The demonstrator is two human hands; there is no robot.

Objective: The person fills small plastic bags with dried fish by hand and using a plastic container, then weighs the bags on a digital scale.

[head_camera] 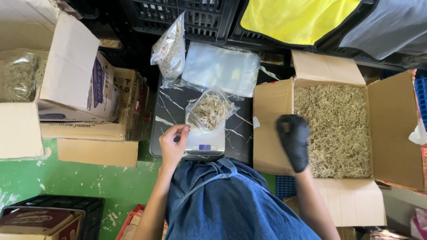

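On the small white scale (204,144), in the middle of a dark marble-patterned board (171,111), sits an open clear bag of dried small fish (210,111), its mouth upward and part-filled. The bare left hand (174,143) is at the bag's lower left corner, fingers curled with thumb and fingertips pinched together at the plastic edge — whether it truly grips the bag or only touches it cannot be told. The right hand (293,141), in a black glove, hovers over the near left wall of the big cardboard box (396,129) just right of the board, its fingers bunched shut as though pinching something; what it holds, if anything, is hidden. That box is filled with loose dried fish (333,129) of the same kind.

Behind the scale lies a stack of empty clear bags (220,69), and beside it a filled bag (170,51) stands leaning against a black plastic crate (178,18). To the left, more cardboard cartons (84,102) are stacked on a green floor (75,182) — one holds packed bags. A denim apron (231,204) fills the foreground.
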